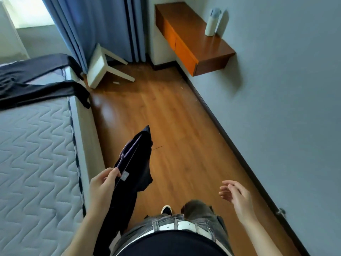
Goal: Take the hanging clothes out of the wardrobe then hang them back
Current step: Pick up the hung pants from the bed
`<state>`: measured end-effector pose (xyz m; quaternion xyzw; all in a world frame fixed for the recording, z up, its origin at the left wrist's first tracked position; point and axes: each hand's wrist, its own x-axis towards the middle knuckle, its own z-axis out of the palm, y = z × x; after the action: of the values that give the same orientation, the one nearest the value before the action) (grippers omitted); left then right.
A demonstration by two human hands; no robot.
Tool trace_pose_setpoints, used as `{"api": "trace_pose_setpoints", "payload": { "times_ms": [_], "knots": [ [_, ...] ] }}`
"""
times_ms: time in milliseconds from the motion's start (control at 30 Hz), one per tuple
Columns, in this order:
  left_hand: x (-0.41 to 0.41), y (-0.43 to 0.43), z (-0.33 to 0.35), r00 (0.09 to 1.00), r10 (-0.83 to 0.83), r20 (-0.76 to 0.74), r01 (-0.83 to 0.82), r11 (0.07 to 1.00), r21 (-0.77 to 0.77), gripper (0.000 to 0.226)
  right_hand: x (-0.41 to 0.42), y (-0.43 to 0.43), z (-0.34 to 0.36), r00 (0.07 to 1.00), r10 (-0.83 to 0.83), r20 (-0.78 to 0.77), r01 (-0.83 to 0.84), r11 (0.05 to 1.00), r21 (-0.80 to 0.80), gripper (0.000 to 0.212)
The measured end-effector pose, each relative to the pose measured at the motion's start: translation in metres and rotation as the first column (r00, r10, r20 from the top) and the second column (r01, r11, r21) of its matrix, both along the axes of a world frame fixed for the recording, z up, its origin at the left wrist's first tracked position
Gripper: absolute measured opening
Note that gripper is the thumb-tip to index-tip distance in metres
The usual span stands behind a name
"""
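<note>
Pinching a purple hanger (129, 155) with a dark garment (141, 172) draped on it, the left hand (103, 186) holds both just off the mattress (36, 145) edge, above the floor (175, 117). The right hand (238, 196) hangs free (fingers loosely spread, holding nothing). More dark clothes (36, 93) lie across the mattress's far corner.

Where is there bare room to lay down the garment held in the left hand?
The near stretch of mattress is bare, bordered by the bed's edge and the dark clothes spread across its far end, which is crowded. The wooden shelf is free apart from the bottle.
</note>
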<state>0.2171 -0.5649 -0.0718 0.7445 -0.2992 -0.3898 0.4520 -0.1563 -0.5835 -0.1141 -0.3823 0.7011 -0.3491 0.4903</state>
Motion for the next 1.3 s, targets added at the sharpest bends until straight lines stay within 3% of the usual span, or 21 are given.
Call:
{"api": "trace_pose_setpoints", "payload": {
  "times_ms": [367, 700, 1000, 1300],
  "knots": [
    [-0.015, -0.222, -0.021, 0.966, 0.253, -0.052, -0.255, 0.966, -0.049, 0.033, 0.011, -0.31, -0.018, 0.969, 0.247, -0.013, -0.247, 0.969, -0.018, 0.025],
    [-0.014, -0.351, -0.018, 0.844, 0.529, 0.093, -0.534, 0.844, 0.044, 0.028, 0.117, -0.57, 0.001, 0.779, 0.625, 0.048, -0.626, 0.78, -0.003, 0.025],
    [0.081, -0.479, -0.056, 0.735, 0.666, 0.128, -0.677, 0.73, 0.091, 0.031, 0.246, -0.739, -0.037, 0.732, 0.679, 0.056, -0.681, 0.731, 0.047, 0.025],
    [0.22, -0.611, -0.027, 0.683, 0.725, 0.092, -0.73, 0.683, 0.032, 0.021, 0.389, -0.887, -0.026, 0.691, 0.721, 0.053, -0.722, 0.691, 0.027, 0.022]
  ]
}}
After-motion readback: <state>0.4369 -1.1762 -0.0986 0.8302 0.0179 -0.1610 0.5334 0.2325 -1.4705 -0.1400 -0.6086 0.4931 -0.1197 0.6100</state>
